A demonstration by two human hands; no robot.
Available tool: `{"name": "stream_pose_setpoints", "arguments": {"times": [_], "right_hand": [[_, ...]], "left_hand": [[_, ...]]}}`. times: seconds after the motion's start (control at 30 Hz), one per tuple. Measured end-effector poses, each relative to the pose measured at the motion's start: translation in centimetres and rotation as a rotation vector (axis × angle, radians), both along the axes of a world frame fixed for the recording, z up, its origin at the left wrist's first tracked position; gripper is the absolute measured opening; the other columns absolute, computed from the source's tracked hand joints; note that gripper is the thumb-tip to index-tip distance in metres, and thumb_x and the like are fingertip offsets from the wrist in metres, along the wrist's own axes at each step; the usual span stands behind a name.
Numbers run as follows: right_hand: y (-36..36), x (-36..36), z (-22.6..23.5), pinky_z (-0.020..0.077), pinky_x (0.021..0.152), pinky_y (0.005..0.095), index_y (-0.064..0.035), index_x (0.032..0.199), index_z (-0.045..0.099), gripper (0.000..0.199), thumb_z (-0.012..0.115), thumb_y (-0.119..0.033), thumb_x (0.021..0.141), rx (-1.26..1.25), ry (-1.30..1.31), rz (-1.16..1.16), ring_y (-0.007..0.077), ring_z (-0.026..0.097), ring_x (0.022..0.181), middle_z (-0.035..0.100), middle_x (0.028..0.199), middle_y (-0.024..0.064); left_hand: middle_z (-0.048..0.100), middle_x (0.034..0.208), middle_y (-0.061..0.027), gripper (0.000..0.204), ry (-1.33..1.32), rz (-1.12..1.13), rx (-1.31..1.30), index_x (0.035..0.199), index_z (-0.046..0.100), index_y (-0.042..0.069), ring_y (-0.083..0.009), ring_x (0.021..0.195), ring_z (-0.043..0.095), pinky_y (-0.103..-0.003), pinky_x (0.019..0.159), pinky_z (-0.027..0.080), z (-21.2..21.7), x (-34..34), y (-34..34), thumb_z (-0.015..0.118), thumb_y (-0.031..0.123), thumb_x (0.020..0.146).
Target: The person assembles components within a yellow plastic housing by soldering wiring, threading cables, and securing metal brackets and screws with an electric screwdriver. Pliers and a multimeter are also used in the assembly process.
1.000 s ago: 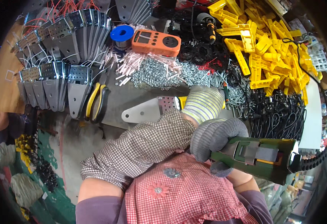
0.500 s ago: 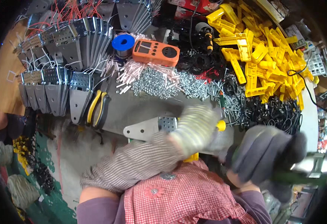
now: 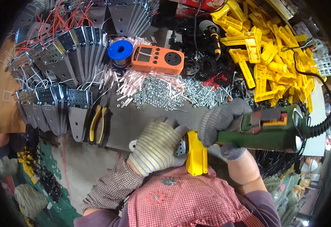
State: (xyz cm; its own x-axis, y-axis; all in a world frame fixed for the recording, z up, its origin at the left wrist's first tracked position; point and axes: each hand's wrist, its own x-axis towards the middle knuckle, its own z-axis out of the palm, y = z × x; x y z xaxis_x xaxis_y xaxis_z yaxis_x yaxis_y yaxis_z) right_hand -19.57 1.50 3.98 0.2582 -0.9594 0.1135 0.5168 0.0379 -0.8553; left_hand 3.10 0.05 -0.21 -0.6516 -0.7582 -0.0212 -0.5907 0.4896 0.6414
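Yellow housing and perforated metal plate lay end to end by the near edge of the table; whether they were fastened together could not be told. Largest, stacked grey plates stood toward the left edge, and a heap of yellow parts occupied the far right corner. Next in size, a green power tool was gripped in the right hand, fingers wrapped round its narrow end; its working tip was hidden. A tug on the ribbed cable could have swung that tip aside, marring the housing or striking the left hand. That hand clasped the metal plate, thumb to the near side, fingers to the far side; had the clasp slackened, force from the tool could have twisted the plate and opened a gap at the housing. Smallest, loose screws lay heaped beyond the hands; one straying beneath the plate could have made it rock.
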Motion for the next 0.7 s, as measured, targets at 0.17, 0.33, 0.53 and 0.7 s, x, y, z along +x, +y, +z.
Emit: {"name": "stream_pose_setpoints", "arguments": {"times": [0.17, 0.33, 0.53, 0.7], "right_hand": [[-2.6, 0.6, 1.0, 0.054, 0.071, 0.0293, -0.0071, 0.088, 0.067, 0.039, 0.101, -0.017, 0.07, -0.139, 0.258, 0.139, 0.0143, 0.066, 0.078, 0.069, 0.085, 0.0039], [-1.2, 0.8, -0.8, 0.0552, 0.078, 0.0323, -0.0068, 0.114, 0.063, 0.052, 0.095, -0.023, 0.076, -0.227, 0.37, -0.014, 0.0165, 0.065, 0.089, 0.065, 0.092, 0.0044], [-2.4, 0.5, 2.0, 0.0551, 0.091, 0.0389, -0.0082, 0.151, 0.043, 0.079, 0.077, -0.052, 0.094, -0.447, 0.085, -0.206, 0.0164, 0.063, 0.084, 0.062, 0.089, 0.0007], [-0.4, -5.5, 4.7, 0.0485, 0.109, 0.0414, -0.0046, 0.149, 0.05, 0.075, 0.076, -0.052, 0.098, -0.309, -0.171, -0.33, 0.0133, 0.053, 0.072, 0.052, 0.079, -0.003]], "left_hand": [[0.067, 0.119, -0.0165, 0.077, 0.028, 0.016, -0.042, 0.13, 0.071, 0.009, -0.0374, 0.113, 0.063, -0.052, 0.099, 0.05, -1.3, 0.3, 0.0, 0.085, 0.052, 0.067], [0.068, 0.118, -0.0153, 0.077, 0.024, 0.046, -0.097, 0.13, 0.072, 0.01, -0.0368, 0.113, 0.063, -0.052, 0.097, 0.05, -1.1, 0.3, 0.5, 0.085, 0.054, 0.068], [0.069, 0.119, -0.0148, 0.075, 0.026, -0.021, -0.164, 0.135, 0.07, 0.006, -0.0352, 0.113, 0.065, -0.052, 0.101, 0.049, -0.9, 0.4, 0.7, 0.084, 0.049, 0.075], [0.074, 0.101, -0.0161, 0.04, 0.342, 0.433, -0.096, 0.114, 0.073, 0.002, -0.0338, 0.09, 0.073, -0.043, 0.081, 0.06, 0.4, 3.3, 0.0, 0.088, 0.01, 0.077]]}}
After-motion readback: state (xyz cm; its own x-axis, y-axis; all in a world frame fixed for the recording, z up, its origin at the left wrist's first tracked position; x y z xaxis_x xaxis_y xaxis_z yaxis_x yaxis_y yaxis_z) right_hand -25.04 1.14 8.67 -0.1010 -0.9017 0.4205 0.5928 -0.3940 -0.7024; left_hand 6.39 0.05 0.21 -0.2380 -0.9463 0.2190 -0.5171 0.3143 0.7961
